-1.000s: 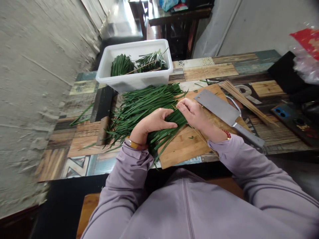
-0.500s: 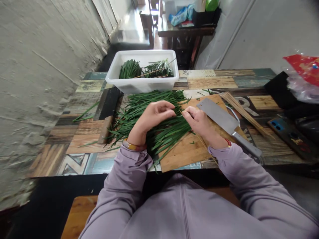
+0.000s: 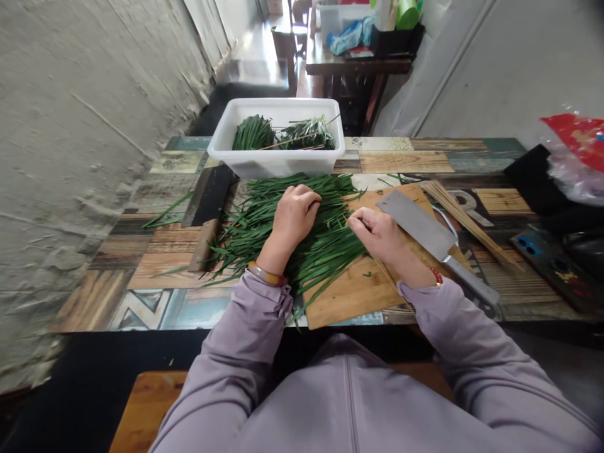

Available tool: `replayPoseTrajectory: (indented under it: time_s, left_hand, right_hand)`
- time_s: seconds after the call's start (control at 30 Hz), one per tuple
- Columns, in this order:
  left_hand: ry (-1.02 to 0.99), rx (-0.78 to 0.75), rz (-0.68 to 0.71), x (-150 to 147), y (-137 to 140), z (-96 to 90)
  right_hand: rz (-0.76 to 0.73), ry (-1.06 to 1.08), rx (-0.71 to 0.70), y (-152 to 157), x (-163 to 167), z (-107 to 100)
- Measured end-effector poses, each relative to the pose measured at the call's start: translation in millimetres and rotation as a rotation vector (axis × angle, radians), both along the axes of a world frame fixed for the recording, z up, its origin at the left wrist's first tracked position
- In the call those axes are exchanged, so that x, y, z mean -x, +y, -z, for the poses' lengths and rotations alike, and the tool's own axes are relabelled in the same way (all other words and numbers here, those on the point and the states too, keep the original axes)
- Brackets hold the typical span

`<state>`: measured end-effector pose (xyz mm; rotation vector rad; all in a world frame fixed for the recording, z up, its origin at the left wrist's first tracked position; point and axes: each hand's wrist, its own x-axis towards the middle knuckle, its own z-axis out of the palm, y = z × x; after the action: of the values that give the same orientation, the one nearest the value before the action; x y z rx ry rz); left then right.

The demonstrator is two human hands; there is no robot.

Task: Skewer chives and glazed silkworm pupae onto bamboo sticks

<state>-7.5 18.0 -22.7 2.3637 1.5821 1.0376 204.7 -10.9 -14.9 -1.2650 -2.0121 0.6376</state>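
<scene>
Two bunches of greens (image 3: 253, 133) sit in the white tub (image 3: 283, 165); the big pile of long greens (image 3: 330, 251) lies loose, partly on the cutting board (image 3: 349, 296), partly on the surface (image 3: 155, 261), so I judge much is left. My left hand (image 3: 296, 217) curls half closed over the pile, gripping what, if anything, I cannot tell. My right hand (image 3: 375, 233) pinches a thin tan strand (image 3: 384, 270).

The left hand (image 3: 296, 217) is positioned over the green stalks (image 3: 330, 251), fingers curled. The right hand (image 3: 377, 234) grips a thin tan strip (image 3: 387, 275). The silver cleaver (image 3: 419, 223) lies partly on the cutting board (image 3: 352, 292); a white bin (image 3: 278, 165) stands beyond.
</scene>
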Motion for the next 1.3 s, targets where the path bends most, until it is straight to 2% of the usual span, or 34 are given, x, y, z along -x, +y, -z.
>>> replayPoseTrajectory:
  time_s: [0.1,0.2,0.4,0.6,0.73,0.83,0.97,1.1,1.3]
  left_hand:
    - [0.175,-0.017,-0.034,-3,0,2.9]
    - [0.268,-0.016,-0.075,-6,-2,2.8]
    - [0.258,-0.030,-0.063,-8,-6,1.0]
    - [0.329,0.082,-0.039,-8,-9,-3.1]
    - [0.338,0.093,-0.049,-9,-11,-3.4]
    - [0.274,0.055,-0.058,-9,-9,-0.5]
    - [0.067,0.014,-0.051,-8,-5,2.5]
    - [-0.152,0.061,-0.035,-7,-4,0.4]
    - [-0.373,0.100,-0.001,-10,-6,-4.7]
  right_hand:
    - [-0.009,0.007,-0.004,-1,1,0]
    - [-0.010,0.013,-0.024,0,1,3]
    - [-0.001,0.016,-0.026,0,1,2]
    - [-0.012,0.010,-0.008,-2,1,-2]
    - [-0.005,0.013,-0.016,-2,0,0]
    - [-0.006,0.017,-0.021,-2,0,0]
    - [-0.004,0.026,-0.023,-3,1,-1]
    - [-0.001,0.032,-0.028,-3,0,-2]
    - [0.003,0.066,-0.028,-4,0,1]
